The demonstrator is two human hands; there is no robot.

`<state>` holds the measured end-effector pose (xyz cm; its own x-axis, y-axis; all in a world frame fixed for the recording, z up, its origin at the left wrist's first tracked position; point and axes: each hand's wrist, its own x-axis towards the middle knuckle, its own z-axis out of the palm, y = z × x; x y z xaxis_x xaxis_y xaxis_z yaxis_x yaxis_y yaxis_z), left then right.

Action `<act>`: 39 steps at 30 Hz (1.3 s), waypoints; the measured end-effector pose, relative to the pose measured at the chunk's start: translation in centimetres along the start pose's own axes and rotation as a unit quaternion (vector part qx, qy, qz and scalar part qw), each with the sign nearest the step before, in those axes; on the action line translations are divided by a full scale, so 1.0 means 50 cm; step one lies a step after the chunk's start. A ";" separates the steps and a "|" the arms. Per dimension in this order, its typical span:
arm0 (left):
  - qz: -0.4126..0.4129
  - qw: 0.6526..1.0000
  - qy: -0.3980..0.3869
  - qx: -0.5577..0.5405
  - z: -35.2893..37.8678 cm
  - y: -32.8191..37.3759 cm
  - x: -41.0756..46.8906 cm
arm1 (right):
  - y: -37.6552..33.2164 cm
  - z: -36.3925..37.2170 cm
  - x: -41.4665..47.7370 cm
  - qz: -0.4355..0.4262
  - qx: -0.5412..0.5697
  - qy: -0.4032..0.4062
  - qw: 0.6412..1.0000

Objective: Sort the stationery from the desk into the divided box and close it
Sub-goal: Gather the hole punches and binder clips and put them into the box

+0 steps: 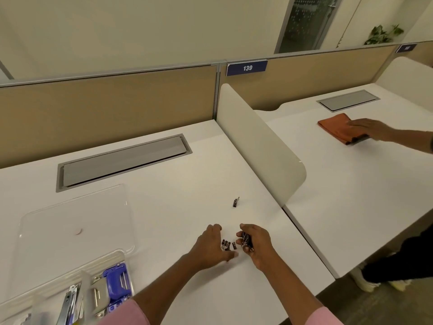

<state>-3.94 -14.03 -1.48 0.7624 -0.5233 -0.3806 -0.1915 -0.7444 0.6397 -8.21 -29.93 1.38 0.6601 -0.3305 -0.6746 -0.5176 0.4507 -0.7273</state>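
Looking down at the white bench (173,193), I see my right hand (256,245) low and centre in the frame, fingers curled round a bunch of black clips (246,240). My left hand (209,248) lies just left of it, fingers fairly straight and spread, palm down near the bench, holding nothing. Between the two hands a few loose clips (227,245) lie on the bench, close to my left fingertips. A lone clip (236,202) sits apart, a little above the hands. The box (117,258) is at the lower left corner, its clear lid (75,219) swung open and lying flat behind it. One compartment holds a blue stapler (116,281), and the one left of it holds metal tools (70,299) I can't make out. Beyond the divider (260,141), at the upper right, another person's hand (369,129) rests flat on an orange cloth (335,127).
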 end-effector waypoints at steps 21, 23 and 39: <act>0.130 0.949 0.074 0.277 0.040 -0.005 0.018 | 0.064 -0.005 0.016 -0.170 -0.407 0.074 0.894; 0.113 0.954 0.072 0.267 0.035 -0.005 0.018 | 0.066 -0.005 0.015 -0.174 -0.409 0.071 0.893; 0.011 0.986 0.083 0.147 0.014 -0.022 0.021 | 0.075 0.003 0.029 -0.160 -0.467 0.069 0.867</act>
<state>-3.38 -14.05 -3.03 0.8423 -0.4835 -0.2382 -0.3615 -0.8346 0.4156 -9.14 -28.59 -2.32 0.8130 -0.4404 -0.3810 -0.5779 -0.5296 -0.6209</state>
